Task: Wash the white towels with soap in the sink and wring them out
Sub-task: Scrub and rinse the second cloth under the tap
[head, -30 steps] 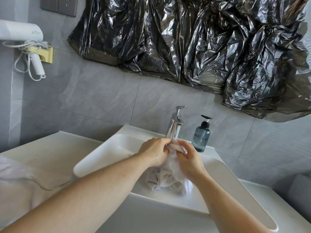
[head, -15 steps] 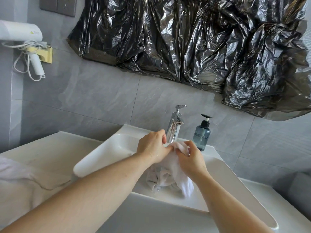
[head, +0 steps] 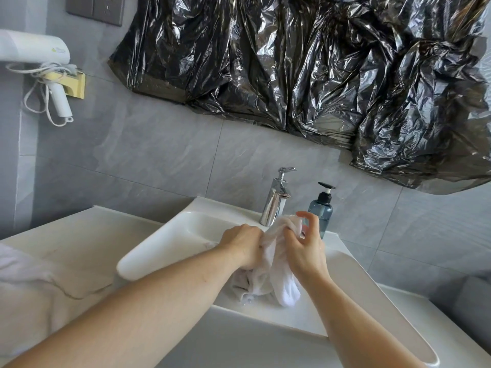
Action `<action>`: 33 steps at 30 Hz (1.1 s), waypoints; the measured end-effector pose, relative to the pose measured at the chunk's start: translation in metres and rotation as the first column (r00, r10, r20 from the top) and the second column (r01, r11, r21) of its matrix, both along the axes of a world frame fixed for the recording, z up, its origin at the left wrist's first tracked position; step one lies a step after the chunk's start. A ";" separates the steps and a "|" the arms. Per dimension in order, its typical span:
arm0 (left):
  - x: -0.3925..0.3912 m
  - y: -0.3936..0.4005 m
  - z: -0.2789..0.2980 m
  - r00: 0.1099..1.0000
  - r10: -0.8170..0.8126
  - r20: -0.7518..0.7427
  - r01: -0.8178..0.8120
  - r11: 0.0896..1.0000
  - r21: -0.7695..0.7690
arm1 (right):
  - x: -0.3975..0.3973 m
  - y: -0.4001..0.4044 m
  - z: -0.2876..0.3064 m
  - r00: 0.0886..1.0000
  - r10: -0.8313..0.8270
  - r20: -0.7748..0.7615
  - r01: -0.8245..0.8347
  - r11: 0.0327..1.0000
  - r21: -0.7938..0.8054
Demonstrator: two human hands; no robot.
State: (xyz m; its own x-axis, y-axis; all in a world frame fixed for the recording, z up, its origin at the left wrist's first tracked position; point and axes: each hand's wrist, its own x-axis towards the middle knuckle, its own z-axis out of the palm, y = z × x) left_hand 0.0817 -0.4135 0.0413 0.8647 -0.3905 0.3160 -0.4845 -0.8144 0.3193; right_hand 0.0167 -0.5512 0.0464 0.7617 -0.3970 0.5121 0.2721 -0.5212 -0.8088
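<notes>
Head camera: a person works a wet white towel (head: 276, 264) over a white sink (head: 159, 251), both bare forearms reaching in from below. The left hand (head: 243, 244) is curled tightly round the towel's middle, knuckles up. The right hand (head: 305, 248) pinches the upper end between thumb and fingers (head: 309, 217), the forefinger lifted and half straight. The towel is bunched into a rope whose long axis runs from the fingertips near the chrome tap (head: 276, 200) down toward the viewer, its loose end hanging into the basin below both wrists. A blue soap bottle (head: 321, 212) stands just behind the right fingers. Black plastic sheeting (head: 305, 75) covers the wall above; a white hairdryer (head: 34, 49) hangs left.
</notes>
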 end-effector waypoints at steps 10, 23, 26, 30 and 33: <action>0.003 -0.004 0.005 0.967 0.088 0.240 -0.013 0.955 -0.295 | 0.013 -0.008 -0.012 0.930 -0.092 -0.356 -0.012 0.960 -0.280; 0.003 -0.005 0.002 0.992 -0.119 -0.037 0.102 0.947 -0.303 | 0.013 -0.015 -0.003 0.972 -0.225 -0.073 0.214 0.967 -0.137; 0.008 -0.004 -0.004 0.991 -0.125 -0.043 0.114 0.973 -0.199 | 0.009 -0.012 -0.002 0.976 -0.209 -0.067 0.196 0.968 -0.156; 0.011 -0.001 0.001 0.997 -0.011 0.074 0.032 0.956 -0.291 | 0.005 -0.007 -0.004 0.983 -0.147 -0.105 0.125 0.973 -0.195; 0.019 -0.005 0.026 0.997 -0.008 0.072 0.040 0.889 -0.457 | 0.006 -0.010 -0.008 0.973 -0.157 -0.168 0.095 0.941 -0.325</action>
